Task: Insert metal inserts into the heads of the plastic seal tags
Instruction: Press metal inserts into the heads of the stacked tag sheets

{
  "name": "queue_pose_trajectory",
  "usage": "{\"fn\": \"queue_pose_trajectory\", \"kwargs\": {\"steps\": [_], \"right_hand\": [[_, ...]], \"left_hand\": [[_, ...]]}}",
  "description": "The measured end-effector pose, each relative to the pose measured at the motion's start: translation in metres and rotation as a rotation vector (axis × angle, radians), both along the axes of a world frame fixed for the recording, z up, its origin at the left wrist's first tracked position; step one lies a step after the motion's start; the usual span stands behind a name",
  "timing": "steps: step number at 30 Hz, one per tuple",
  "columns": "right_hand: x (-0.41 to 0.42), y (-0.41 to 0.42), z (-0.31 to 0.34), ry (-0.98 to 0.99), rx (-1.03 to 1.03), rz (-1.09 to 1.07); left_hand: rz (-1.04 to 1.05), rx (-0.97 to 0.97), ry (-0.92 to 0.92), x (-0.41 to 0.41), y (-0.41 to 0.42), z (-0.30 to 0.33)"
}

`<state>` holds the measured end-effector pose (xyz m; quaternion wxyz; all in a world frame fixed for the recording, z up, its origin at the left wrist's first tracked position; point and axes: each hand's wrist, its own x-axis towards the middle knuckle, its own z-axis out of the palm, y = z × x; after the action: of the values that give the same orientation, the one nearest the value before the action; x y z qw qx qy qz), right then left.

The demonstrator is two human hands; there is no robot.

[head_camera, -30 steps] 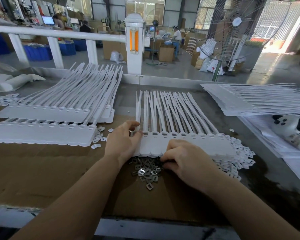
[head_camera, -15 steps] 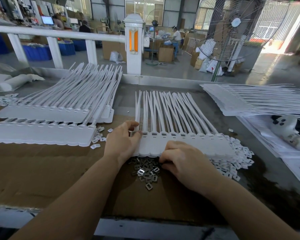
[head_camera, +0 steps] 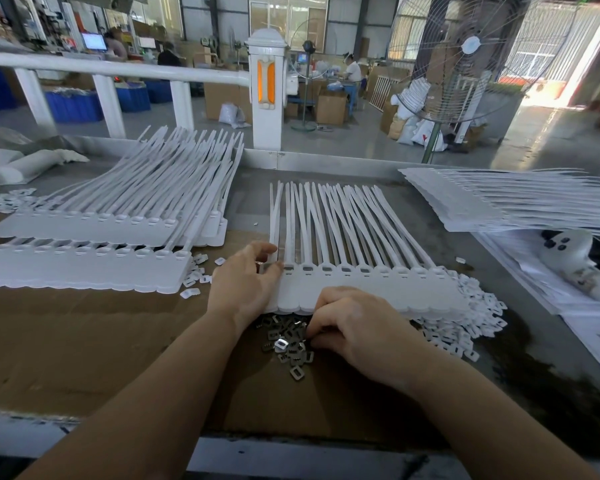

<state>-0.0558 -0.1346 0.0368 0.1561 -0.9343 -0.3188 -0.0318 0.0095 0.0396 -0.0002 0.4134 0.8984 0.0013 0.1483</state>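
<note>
Reaching into the pile of metal inserts at lower centre of the frame, your right hand has its fingers curled down at the pile's right edge; whether they already pinch an insert you cannot tell, since the fingertips are hidden. Your left hand rests on the left end of the strip of seal tags, thumb and forefinger closing at the first head, just beside the row of slots.

What matters for the coming move: the slots lie just above the pile in the frame, beyond the strip's scalloped near edge, and run left to right across the centre, while the tails fan away toward the top. Your right hand is the nearer to the inserts, your left the nearer to the first slot. Probably the insert must travel up and slightly left to meet that head. A heap of small white plastic pieces lies under the strip's right end.
</note>
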Motion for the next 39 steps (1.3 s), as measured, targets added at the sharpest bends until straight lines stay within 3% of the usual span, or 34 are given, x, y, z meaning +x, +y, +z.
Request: {"fn": "queue_pose_trajectory", "kwargs": {"steps": [19,31,35,39], "right_hand": [[0.001,0.0,-0.006,-0.083,-0.006,-0.013],[0.01,-0.018,0.004,0.224,0.662,-0.28],[0.013,-0.026,0.005,0.264,0.754,-0.315],[0.023,-0.041,0.01,0.174,0.759,-0.403]], "left_hand": [[-0.006,-0.008,-0.017,0.001,0.0,-0.003],[-0.006,-0.015,-0.019,-0.001,0.0,-0.001],[-0.007,-0.012,-0.023,-0.001,0.0,-0.001],[-0.005,-0.004,-0.02,-0.001,0.0,-0.001]]}}
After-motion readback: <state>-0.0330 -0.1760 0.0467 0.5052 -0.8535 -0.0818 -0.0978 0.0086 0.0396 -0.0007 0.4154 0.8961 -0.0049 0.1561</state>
